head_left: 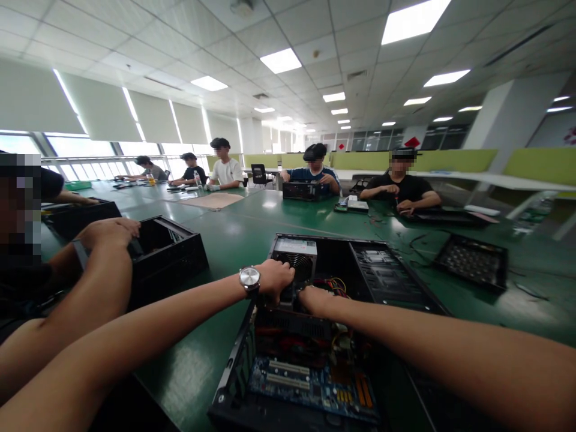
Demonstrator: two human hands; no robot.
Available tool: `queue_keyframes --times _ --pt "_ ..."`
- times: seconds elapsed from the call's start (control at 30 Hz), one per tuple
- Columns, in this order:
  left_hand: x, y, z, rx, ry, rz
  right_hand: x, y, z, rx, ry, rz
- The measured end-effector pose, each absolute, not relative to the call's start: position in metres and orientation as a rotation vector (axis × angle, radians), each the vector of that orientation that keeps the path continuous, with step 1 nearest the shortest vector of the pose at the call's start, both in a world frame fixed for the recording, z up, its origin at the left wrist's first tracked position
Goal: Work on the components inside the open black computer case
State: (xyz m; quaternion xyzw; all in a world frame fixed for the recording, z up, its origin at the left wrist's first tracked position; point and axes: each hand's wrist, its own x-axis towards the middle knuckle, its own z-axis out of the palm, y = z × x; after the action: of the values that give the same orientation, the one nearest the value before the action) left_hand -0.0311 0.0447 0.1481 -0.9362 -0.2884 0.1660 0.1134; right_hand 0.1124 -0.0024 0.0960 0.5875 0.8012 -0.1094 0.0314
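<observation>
An open black computer case (236,366) lies on its side in front of me. Inside it are a blue motherboard (292,381), a silver power supply (294,247) with a round fan grille, and a bundle of coloured cables (339,287). My left hand (273,279), a watch (249,277) on its wrist, is at the power supply's near side with its fingers curled. Close beside it, my right hand (316,300) reaches down into the case, fingers bent together. Whatever lies between the fingers of either hand is dark and hidden.
At my left, a neighbour's arm (101,258) reaches into another black case (168,255). A black panel with dark parts (472,261) lies on the green table (225,225) to the right. Across it, other people work, one behind a computer case (300,190).
</observation>
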Motion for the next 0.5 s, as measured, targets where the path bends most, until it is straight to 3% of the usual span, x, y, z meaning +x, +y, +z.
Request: queue_keyframes --times 0.27,0.5 --pt "-0.009 0.052 0.153 -2.804 -0.784 0.455 0.142 -0.01 0.138 1.565 2.367 -0.024" --pt "0.039 0.04 0.125 -2.887 -0.646 0.544 0.204 -0.084 0.192 1.681 2.617 0.191"
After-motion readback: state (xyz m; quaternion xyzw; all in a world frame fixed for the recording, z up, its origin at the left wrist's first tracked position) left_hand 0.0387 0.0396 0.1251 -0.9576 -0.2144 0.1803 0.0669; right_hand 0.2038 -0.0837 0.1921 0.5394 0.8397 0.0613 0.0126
